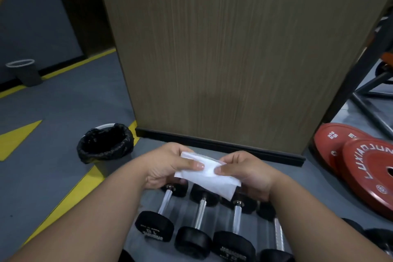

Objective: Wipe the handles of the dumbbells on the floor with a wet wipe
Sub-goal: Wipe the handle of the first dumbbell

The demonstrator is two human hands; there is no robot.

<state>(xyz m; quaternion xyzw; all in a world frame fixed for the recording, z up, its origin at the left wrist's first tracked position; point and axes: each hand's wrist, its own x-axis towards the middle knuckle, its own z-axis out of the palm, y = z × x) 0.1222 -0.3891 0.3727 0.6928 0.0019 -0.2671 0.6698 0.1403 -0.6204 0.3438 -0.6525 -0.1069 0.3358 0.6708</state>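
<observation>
- Wet wipe [207, 173] is hanging in the air between both hands, above the far ends of the dumbbells and touching none of them.
- Left hand [170, 165] is pinching the wipe's left edge, thumb on top and fingers curled beneath.
- Right hand [244, 173] is pinching the right edge the same way; the sheet is lying partly folded between the two, its lower corner drooping toward the floor.
- Dumbbells [198, 216] are lying straight below the hands on the grey floor [53, 134], side by side, nearer the person than the wipe is.
- Each chrome handle [201, 211] is running away from the person toward the wooden panel [223, 49], so a wiping stroke would be travelling along that near-far line.
- Leftmost handle [164, 201] is sitting just under the left hand, while the rightmost handle [278, 235] is partly hidden by the right forearm; the middle pair is lying about evenly between both hands.
- Judging from this, wiping is not yet started, and either hand would be needing to drop straight down to reach a bar.
- Bin [106, 144] with a black liner is standing to the left of the hands, near the panel's corner; nothing is showing inside it.
- Second bin [24, 72] is standing far off against the wall, contents impossible to tell.
- Red weight plates [365, 168] are lying overlapped on the floor to the right.
</observation>
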